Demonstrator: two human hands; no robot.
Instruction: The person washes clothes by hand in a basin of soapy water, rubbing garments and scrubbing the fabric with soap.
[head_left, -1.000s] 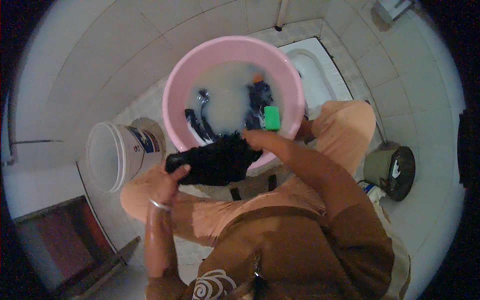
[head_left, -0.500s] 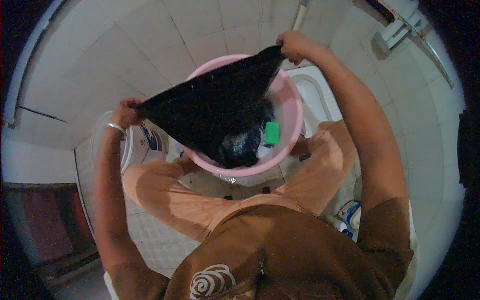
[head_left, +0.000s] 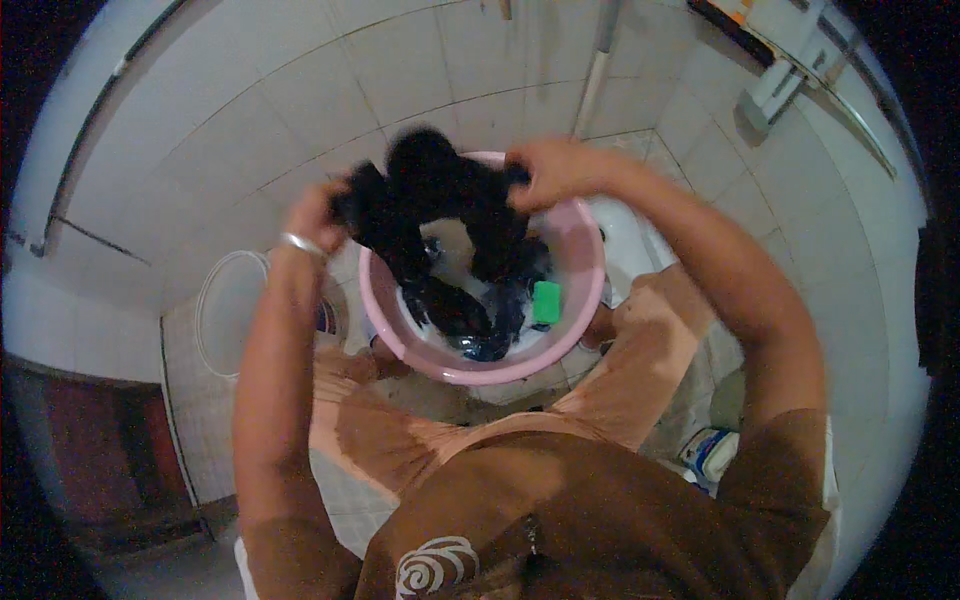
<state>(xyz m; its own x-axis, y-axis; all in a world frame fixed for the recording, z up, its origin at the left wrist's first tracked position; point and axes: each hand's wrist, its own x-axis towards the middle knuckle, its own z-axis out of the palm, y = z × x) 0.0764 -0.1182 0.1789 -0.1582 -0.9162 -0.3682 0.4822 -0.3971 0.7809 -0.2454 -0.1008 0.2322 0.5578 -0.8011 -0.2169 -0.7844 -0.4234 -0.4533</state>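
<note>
A black garment [head_left: 440,185] is bunched between my hands above a pink basin [head_left: 373,325]; its exact kind does not show. My left hand [head_left: 322,213], with a silver bangle at the wrist, grips one end at the basin's left side. At the far right of the basin, my right hand [head_left: 545,175] is closed on the other end. Parts of the cloth hang down into the basin. Inside lie dark wet clothes [head_left: 490,320] in whitish soapy water. A green bar [head_left: 546,302], like soap or a sponge, rests on them at the right.
A squat toilet [head_left: 628,240] lies just right of the basin. A white bucket [head_left: 230,310] stands at the left, and a white and blue container [head_left: 708,455] is at the lower right. A pipe [head_left: 597,80] runs along the tiled wall behind. My legs flank the basin.
The black garment, stretched wide and slanting before, is now gathered up. My hands have come closer together, the left moving right and the right moving left and lower.
</note>
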